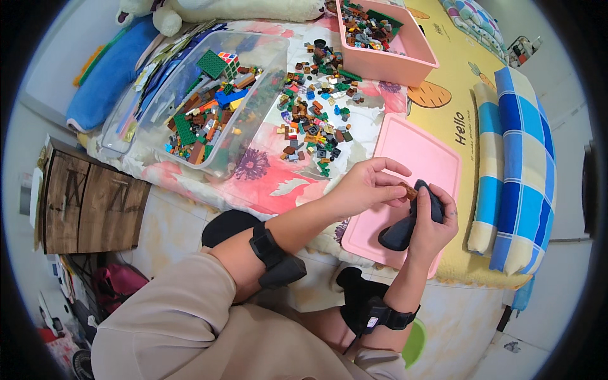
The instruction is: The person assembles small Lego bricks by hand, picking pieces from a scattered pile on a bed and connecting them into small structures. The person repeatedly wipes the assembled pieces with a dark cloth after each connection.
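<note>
My right hand [432, 223] is closed around a dark grey curved brick piece [405, 228], held over the flat pink lid [411, 152]. My left hand [366, 185] pinches a small brown brick [411, 190] and holds it against the top of the grey piece. Both wrists carry black straps. A heap of small loose bricks [313, 123] in brown, green and grey lies on the flowered sheet just beyond my left hand.
A clear plastic bin [266, 63] with mixed bricks sits at the back left, a pink tub [418, 60] with more bricks at the back right. A blue checked cushion [519, 164] lies to the right, a wooden cabinet [88, 202] to the left.
</note>
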The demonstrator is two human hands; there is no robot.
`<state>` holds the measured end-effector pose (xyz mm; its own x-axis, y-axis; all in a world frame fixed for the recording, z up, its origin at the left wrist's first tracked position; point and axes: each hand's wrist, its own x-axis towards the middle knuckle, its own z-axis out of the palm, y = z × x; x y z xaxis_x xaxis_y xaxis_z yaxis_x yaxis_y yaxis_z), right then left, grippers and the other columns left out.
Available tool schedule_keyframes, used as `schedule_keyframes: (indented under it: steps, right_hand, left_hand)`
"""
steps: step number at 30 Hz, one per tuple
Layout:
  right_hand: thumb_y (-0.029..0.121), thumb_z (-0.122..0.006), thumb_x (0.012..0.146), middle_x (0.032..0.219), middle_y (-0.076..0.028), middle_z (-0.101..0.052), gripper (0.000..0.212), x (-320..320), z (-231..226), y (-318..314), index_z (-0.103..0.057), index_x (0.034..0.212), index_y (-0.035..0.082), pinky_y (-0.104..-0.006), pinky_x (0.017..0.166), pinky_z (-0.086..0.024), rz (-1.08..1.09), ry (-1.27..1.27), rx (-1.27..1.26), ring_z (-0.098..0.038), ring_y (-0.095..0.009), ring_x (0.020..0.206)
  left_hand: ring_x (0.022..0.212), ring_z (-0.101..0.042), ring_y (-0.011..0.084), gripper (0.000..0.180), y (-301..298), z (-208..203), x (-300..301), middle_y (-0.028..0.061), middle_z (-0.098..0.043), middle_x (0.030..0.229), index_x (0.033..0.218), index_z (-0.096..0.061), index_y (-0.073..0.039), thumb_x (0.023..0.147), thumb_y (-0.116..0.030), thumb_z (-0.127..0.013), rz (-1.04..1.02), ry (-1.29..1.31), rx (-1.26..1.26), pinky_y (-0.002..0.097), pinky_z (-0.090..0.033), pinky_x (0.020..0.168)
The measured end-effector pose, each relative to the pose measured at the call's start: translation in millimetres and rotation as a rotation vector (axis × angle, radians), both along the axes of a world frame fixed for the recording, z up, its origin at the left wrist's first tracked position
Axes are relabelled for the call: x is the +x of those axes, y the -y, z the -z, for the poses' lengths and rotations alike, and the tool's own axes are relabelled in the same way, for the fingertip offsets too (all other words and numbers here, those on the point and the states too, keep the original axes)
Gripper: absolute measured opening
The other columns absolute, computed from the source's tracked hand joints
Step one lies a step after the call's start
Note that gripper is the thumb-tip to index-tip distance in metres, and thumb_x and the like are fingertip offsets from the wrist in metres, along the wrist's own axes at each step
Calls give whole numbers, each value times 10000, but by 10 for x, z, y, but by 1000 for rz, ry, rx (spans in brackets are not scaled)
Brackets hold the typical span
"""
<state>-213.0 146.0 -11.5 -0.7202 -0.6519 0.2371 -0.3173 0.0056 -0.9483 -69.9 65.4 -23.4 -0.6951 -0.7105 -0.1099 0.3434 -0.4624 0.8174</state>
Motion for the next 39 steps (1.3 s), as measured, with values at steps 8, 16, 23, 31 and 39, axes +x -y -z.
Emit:
schedule_keyframes:
  steps: [8,16,23,31,39]
  right_hand:
    - [39,-772,839,911,-69,-686,135,76,-12,26,-706,948,-6,-239,688,-535,53,76,-92,-632,-121,791]
    - [66,-767,844,921,-66,-687,142,-17,46,65,-710,950,-10,-259,731,-523,29,43,-128,-628,-131,829]
    - [83,-775,850,950,-70,-684,180,-151,44,-1,-704,982,-16,-252,738,-540,53,42,-138,-635,-123,837]
    - [89,-783,835,918,-62,-691,163,-206,-1,-155,-715,940,-14,-270,743,-521,48,110,-231,-620,-130,816]
    - [87,-772,847,931,-66,-686,180,-235,-84,-205,-707,981,-15,-259,739,-534,11,297,-215,-636,-128,823]
  left_hand:
    - [942,-680,147,253,299,-408,421,71,-723,1053,1075,-709,-49,847,48,-657,-774,527,-1002,286,-551,782]
    - [905,-696,289,224,625,-667,1634,91,-732,997,1004,-728,-55,836,32,-608,-1309,1191,-1042,378,-534,790]
    - [976,-696,294,270,633,-575,1949,75,-743,1033,1128,-730,-128,861,-132,-686,-944,1730,-696,435,-534,829]
    - [991,-682,331,342,481,-850,1860,166,-714,1083,1177,-700,-79,841,-143,-704,-885,1532,-984,411,-534,857]
    - [981,-681,365,260,1454,-423,912,194,-707,1056,1073,-726,-51,845,-30,-603,-472,1556,-1361,453,-547,850]
